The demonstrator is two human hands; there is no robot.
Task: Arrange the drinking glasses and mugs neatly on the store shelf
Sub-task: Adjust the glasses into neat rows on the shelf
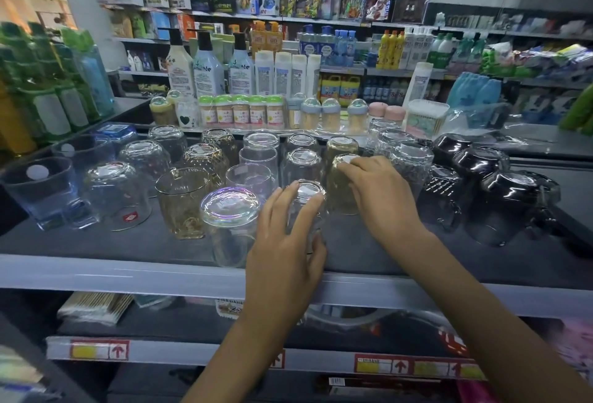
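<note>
Shelf: dark grey store shelf (128, 242), carrying rows of mostly upturned glassware.
Clear glass: small clear upturned drinking glass (309, 191), front of the middle row, near the shelf edge.
Left hand: left hand (282, 251) grips the clear glass, fingers spread round its side, thumb on the near face.
Amber glass: amber-tinted upturned tumbler (338, 191), just beside the clear glass, to its right.
Right hand: right hand (382, 197) rests on the amber tumbler, fingers together across its base; thumb hidden, so a clasp cannot be told.
Neighbours: iridescent clear upturned mug (229, 207) at left; black glossy upturned mugs (510, 203) at right.
</note>
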